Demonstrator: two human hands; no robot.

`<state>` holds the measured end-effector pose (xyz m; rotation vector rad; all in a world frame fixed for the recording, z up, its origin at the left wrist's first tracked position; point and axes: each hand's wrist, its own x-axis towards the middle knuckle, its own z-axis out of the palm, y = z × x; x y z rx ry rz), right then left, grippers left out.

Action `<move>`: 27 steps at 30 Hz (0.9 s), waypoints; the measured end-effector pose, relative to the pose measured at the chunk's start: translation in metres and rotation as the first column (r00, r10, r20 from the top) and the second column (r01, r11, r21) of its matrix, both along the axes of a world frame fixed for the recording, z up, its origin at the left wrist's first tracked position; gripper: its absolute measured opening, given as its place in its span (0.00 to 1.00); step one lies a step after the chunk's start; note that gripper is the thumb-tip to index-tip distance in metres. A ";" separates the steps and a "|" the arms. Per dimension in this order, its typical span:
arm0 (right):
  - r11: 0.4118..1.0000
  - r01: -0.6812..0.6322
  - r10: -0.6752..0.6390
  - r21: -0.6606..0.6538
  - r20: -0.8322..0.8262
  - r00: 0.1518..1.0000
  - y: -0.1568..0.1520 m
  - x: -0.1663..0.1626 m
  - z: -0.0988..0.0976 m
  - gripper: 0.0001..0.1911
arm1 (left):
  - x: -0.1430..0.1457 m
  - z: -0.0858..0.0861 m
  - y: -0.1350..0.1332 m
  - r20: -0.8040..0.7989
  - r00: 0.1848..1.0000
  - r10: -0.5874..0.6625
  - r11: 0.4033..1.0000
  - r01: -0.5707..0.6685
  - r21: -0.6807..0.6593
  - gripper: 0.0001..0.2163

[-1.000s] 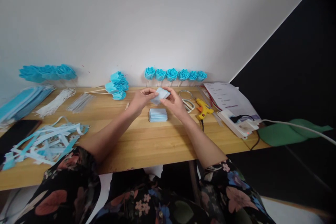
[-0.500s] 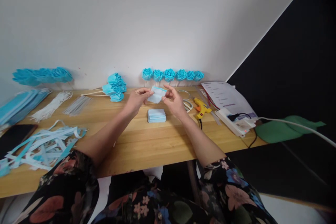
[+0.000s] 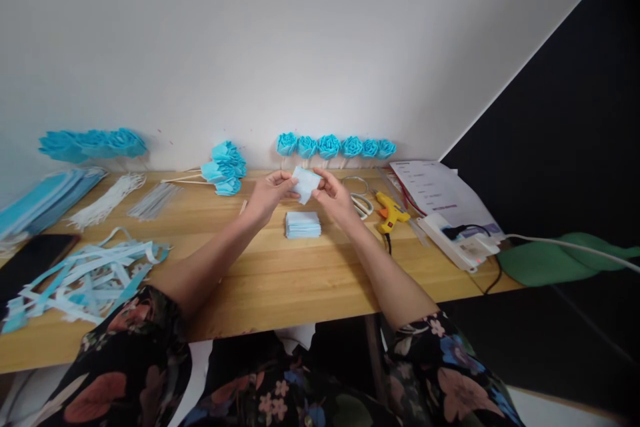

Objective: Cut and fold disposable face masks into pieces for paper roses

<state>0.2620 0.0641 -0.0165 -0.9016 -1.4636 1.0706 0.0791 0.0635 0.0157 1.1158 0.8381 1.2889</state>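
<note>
A small pale blue square of mask fabric [image 3: 305, 185] is held up between my two hands, above the table. My left hand [image 3: 271, 195] pinches its left edge between thumb and fingers. At its right edge, my right hand [image 3: 332, 193] grips it the same way. Just below my hands, a neat stack of similar pale blue pieces [image 3: 303, 225] lies on the wooden table [image 3: 280, 287]. White-handled scissors [image 3: 361, 205] rest beside my right hand, partly hidden by it.
Blue fabric roses on sticks [image 3: 329, 147] lean along the wall, with another bunch [image 3: 224, 168] at left. A yellow glue gun [image 3: 391, 212], power strip [image 3: 457, 240] and papers [image 3: 443, 190] occupy the right. Fabric strips [image 3: 95, 277], white cords [image 3: 107, 200], face masks [image 3: 53, 200] and a phone [image 3: 37, 260] lie left.
The fabric piece has turned in my hands: its bright blue strip no longer shows and it now hangs with a corner down. The whole view has shifted slightly.
</note>
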 end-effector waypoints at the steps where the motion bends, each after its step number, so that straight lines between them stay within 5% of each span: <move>1: 1.000 -0.018 0.017 -0.018 -0.020 1.000 -0.002 -0.001 0.002 0.34 | 0.001 0.001 -0.002 -0.020 1.000 0.001 1.000 -0.001 0.009 0.16; 5: 1.000 0.002 -0.003 -0.024 -0.052 0.999 -0.009 -0.004 0.009 0.32 | 0.006 0.002 -0.008 -0.111 0.993 -0.039 0.998 0.043 0.034 0.14; 11: 0.988 0.153 -0.153 -0.007 -0.020 0.988 -0.012 -0.004 0.014 0.15 | 0.010 0.004 -0.014 -0.194 0.978 -0.075 0.996 0.081 0.025 0.16; 27: 0.979 0.200 -0.204 -0.042 -0.118 0.972 -0.012 -0.003 0.016 0.14 | 0.005 -0.001 -0.007 -0.348 0.935 -0.072 0.994 0.095 0.049 0.13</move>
